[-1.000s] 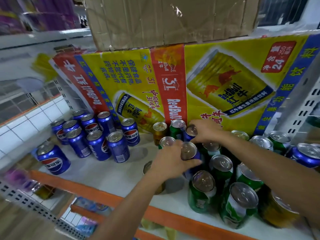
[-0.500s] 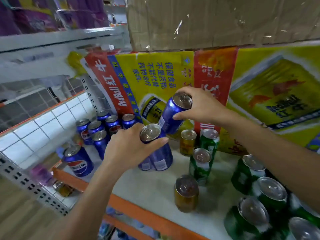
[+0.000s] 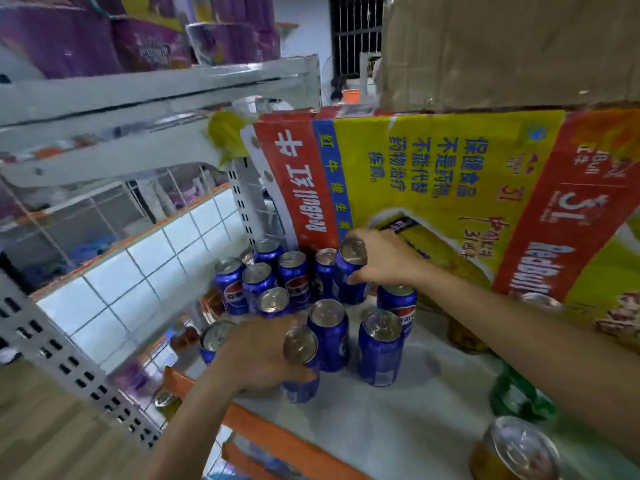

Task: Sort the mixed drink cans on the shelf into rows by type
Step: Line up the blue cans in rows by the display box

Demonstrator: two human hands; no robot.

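The blue Pepsi can (image 3: pixel 347 289) in the right hand (image 3: pixel 386 259) stands upright at the back of the shelf (image 3: pixel 426 410), just against the Red Bull carton (image 3: pixel 433 188) and beside the cluster of Pepsi cans (image 3: pixel 263 278); whether its base already rests on the shelf cannot be told. The right fingers are clamped round its upper wall, just under the rim. A second blue can (image 3: pixel 302 386) sits near the orange shelf edge (image 3: pixel 277 434), with the left hand (image 3: pixel 256 355) wrapped round its side, fingers closed on it. If the cans are full, as they look, each should feel fairly heavy for one hand and stiff in the wall, but the printed metal is smooth and likely slippery. The best hold is probably the upper side wall, where neighbours leave room. Packed this close, a careless set-down could topple the row or dent a can. A gold can (image 3: pixel 516 455) and a blurred green can (image 3: pixel 519 400) wait well apart to the right.
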